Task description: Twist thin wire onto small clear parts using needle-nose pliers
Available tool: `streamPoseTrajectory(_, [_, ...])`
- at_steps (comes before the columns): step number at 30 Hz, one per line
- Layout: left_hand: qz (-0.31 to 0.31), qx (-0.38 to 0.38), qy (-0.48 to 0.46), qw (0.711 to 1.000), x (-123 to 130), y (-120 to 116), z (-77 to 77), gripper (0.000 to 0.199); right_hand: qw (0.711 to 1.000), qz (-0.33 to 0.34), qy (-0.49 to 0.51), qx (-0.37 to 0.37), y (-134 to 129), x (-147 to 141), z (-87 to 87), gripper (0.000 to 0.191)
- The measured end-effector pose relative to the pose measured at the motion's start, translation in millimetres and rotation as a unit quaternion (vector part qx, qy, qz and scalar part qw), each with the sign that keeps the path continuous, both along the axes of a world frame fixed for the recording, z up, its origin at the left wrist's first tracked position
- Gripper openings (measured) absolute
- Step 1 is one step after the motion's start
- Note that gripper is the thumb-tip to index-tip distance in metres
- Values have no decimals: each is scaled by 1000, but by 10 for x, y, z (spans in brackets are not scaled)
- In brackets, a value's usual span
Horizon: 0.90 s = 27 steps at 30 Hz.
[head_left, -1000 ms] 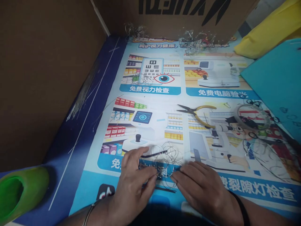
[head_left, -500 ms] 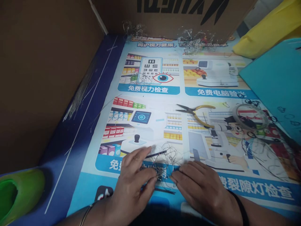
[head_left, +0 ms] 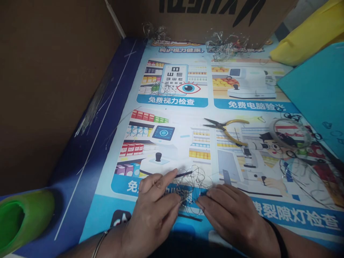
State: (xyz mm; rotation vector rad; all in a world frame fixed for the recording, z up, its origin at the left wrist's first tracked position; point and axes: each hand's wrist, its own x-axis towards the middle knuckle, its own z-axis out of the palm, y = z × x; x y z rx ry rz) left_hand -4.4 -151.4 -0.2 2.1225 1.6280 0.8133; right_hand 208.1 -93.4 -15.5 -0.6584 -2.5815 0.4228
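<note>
A loose tangle of thin wire (head_left: 194, 182) is stretched between my two hands, low in the middle of the view. My left hand (head_left: 156, 209) pinches its left side between thumb and fingers, with the index finger pointing forward. On the other side, my right hand (head_left: 228, 211) has its fingers curled together and its thumb and fingertips closed on the wire. Beyond my hands lie pliers (head_left: 228, 129) with yellow handles, jaws pointing left. The wire ends at my fingertips are too fine to tell apart.
Wire clumps (head_left: 224, 46) lie by the cardboard box (head_left: 188, 25). Straight wires (head_left: 92, 111) lie at the left. At lower left stands a green container (head_left: 34, 215). A clear ring (head_left: 291, 133) and more wire loops (head_left: 303, 175) are at right, near a blue sheet (head_left: 317, 89).
The whole view has shifted slightly, so things appear a little farther right. Both hands keep their hold on the wire, with hardly any change in their pose.
</note>
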Motion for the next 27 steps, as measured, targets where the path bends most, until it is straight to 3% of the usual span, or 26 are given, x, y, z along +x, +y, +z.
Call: streamPoseTrajectory(27, [-32, 15, 21, 999, -32, -40, 3, 14, 999, 10, -15, 31, 5, 8, 10, 17])
